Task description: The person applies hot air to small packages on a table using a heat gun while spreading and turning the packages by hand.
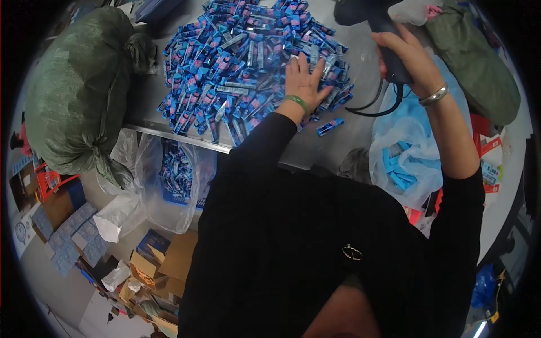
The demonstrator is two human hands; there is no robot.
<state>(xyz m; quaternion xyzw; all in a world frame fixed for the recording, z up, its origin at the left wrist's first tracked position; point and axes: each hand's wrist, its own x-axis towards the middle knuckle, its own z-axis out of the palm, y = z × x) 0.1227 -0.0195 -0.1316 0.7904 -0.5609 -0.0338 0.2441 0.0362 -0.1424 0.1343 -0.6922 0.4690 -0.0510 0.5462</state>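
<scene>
A large heap of small blue and pink packets (225, 62) covers the metal table (360, 84). On the heap's right part lies my left hand (304, 84), fingers spread, with a green bangle at the wrist. My right hand (414, 59), with a silver bangle, is wrapped round the handle of a black handheld device (389, 53) at the top right; a black cable hangs from it. One loose packet (329, 127) rests near the table's front edge, below my left hand.
Green sacks stand left (76, 90) and right (476, 62). A clear bag of blue packets (403, 169) is under my right forearm. Below the table edge at the left is a lined blue basket (207, 169) with more packets. Open cartons (180, 253) are lower left.
</scene>
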